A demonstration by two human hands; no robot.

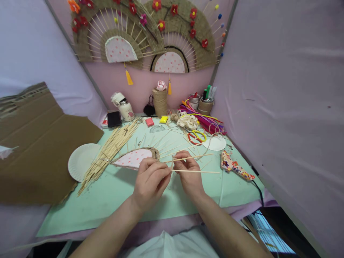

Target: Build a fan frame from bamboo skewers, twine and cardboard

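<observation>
The fan (135, 158) – white with pink dots, brown round its curved edge – sits left of the grip. Thin sticks (204, 172) poke out right.

Two hands (151, 179), two tassels (129, 77), one glue gun (235, 167)

The bare left forearm (113, 222) and right forearm (228, 224) reach forward, converging. The left hand (152, 179), back upward, bends its fingers toward the right hand (190, 173), whose fingers curl inward, fingertips close together.

wht btl (127, 111) back L | cardbd (34, 150) L | pens (208, 92) in cup (205, 107)
</observation>
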